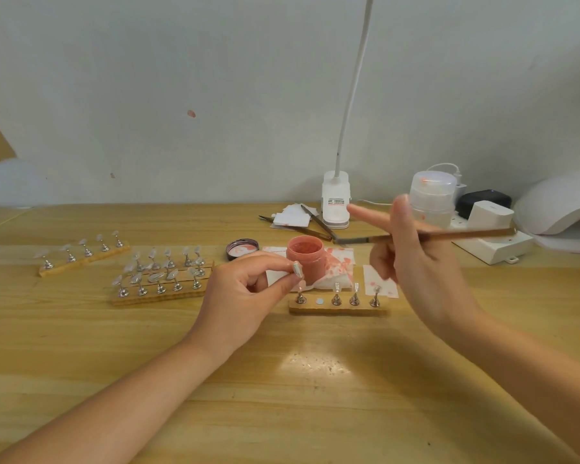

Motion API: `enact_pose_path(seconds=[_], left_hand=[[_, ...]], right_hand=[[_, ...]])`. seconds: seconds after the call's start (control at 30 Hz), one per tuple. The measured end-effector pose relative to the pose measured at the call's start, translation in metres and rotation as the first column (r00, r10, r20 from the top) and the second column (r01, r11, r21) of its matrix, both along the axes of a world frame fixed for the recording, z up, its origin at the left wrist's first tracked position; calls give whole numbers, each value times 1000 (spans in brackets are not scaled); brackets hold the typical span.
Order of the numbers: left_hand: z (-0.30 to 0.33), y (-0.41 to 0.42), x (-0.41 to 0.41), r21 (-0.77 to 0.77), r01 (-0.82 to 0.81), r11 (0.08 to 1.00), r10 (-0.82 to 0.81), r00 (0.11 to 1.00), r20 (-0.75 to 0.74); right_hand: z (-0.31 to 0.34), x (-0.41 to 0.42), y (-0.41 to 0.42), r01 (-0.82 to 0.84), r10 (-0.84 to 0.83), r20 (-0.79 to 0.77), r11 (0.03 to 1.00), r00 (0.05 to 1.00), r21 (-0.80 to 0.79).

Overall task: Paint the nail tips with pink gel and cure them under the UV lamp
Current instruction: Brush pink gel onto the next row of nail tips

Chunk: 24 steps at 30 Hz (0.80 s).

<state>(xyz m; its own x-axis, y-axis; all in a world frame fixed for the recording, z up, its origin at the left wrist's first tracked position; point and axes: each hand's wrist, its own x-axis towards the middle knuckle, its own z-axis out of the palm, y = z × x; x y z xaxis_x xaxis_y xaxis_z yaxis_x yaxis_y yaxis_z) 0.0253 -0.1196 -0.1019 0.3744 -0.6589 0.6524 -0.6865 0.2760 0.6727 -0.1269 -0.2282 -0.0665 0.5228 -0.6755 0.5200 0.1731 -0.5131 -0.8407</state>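
The open pink gel jar (306, 259) stands just beyond the left hand (245, 298), whose fingers pinch a small silver nail stand (297, 268). The right hand (422, 262) grips a brush (442, 236) level above the wooden holder strip (337, 309). A white UV lamp (559, 205) sits far right on the wooden table (282, 396).

Open pink gel jar (306, 259) beside nail tips (337, 287)

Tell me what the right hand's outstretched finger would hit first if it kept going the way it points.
Probably the clip lamp's white base; the right hand points its finger there, though depth is unclear.
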Motion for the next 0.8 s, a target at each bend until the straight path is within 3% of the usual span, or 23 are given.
enact_pose_path(seconds=[0.13, 0.4, 0.67, 0.8], left_hand=[[1, 0, 0, 4, -3, 1000, 3, 999, -50], [2, -1, 1, 35, -21, 999, 24, 997, -78], [1, -1, 3, 41, -22, 999, 25, 996, -86], [2, -1, 2, 48, -17, 999, 22, 995, -100]], right_hand=[[19, 22, -20, 41, -41, -84, 999, 996, -9], [21, 62, -42, 87, -154, -265, 965, 952, -247], [16, 83, -43, -10, -212, -476, 906, 853, -423], [17, 79, -44, 8, -215, -445, 906, 869, -423]])
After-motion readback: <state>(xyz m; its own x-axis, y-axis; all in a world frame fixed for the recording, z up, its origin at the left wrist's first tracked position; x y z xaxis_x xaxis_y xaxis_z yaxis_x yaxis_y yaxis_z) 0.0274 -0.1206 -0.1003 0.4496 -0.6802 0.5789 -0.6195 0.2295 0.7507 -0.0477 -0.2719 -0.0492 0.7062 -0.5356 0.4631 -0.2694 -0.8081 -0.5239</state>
